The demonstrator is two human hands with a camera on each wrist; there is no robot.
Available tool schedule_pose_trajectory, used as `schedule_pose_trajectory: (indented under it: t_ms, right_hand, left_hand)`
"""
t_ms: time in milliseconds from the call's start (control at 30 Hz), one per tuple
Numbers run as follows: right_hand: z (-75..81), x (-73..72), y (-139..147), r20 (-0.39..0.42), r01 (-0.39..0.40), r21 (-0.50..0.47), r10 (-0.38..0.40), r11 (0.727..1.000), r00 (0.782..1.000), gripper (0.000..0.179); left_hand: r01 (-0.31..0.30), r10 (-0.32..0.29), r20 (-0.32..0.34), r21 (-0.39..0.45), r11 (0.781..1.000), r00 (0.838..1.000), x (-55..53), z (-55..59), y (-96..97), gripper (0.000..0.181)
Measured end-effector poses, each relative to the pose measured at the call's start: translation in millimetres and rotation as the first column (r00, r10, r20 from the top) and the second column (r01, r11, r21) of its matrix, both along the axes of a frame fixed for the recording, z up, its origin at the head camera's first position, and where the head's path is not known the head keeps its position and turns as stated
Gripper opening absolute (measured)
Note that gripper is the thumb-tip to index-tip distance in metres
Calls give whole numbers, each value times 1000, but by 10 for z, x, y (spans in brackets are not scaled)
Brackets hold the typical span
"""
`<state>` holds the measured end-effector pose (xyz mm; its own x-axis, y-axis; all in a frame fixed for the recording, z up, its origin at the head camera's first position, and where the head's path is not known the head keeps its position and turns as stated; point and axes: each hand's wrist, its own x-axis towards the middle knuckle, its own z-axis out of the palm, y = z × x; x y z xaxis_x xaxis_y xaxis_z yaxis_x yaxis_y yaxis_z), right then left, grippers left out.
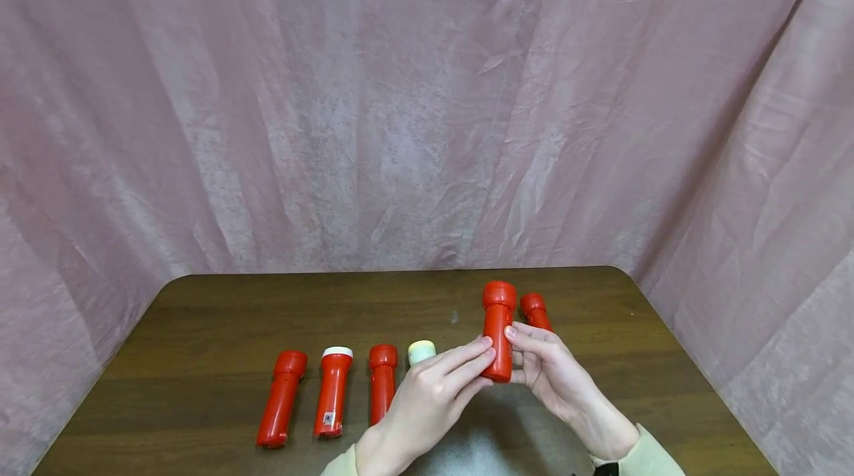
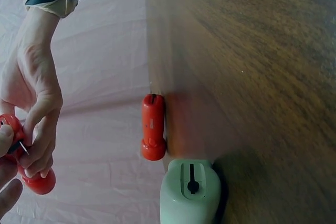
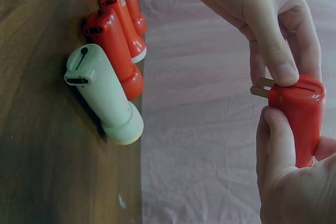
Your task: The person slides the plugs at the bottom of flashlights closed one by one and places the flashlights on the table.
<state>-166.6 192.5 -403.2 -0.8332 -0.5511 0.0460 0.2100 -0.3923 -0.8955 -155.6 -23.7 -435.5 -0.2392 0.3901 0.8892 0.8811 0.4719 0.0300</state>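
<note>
Above the table, both hands hold a red flashlight upright, its wide head on top. My left hand pinches the lower end from the left. On the other side, my right hand grips the body with the thumb along it. In the right wrist view, two metal plug prongs stick out from the flashlight's base, near the left thumb. Beneath the left hand lies a pale green flashlight, mostly hidden in the head view. Behind the right hand another red flashlight is partly covered.
On the left of the brown wooden table lie a red flashlight, one with a white rim and another red one, in a row. A pink curtain hangs behind the table's far edge.
</note>
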Motion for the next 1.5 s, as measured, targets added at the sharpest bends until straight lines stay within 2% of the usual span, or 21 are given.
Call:
schedule_pose_trajectory:
  t_ms: [600, 900, 1133, 1300, 1500]
  right_hand:
    - [13, 4, -31, -1, 18, 0, -18, 1000, 1000, 35]
    - [21, 17, -54, -8, 10, -21, -10, 1000, 1000, 36]
    - [15, 25, -61, -22, -30, -98, 28, 995, 999, 41]
    - [6, 29, -71, -55, -92, -182, 83, 979, 995, 47]
    - [-29, 44, -89, -50, -134, -239, 125, 962, 991, 50]
  left_hand:
    - [-15, 15, -4, 8, 1000, 1000, -6, 19, -9, 47]
    - [-2, 2, -4, 28, 1000, 1000, -10, 16, -18, 45]
    - [76, -80, 36, 96, 992, 996, -19, 22, -18, 45]
    - [152, -168, 87, 167, 974, 982, -21, 41, -23, 46]
    - [179, -206, 129, 194, 965, 970, -22, 40, -51, 44]
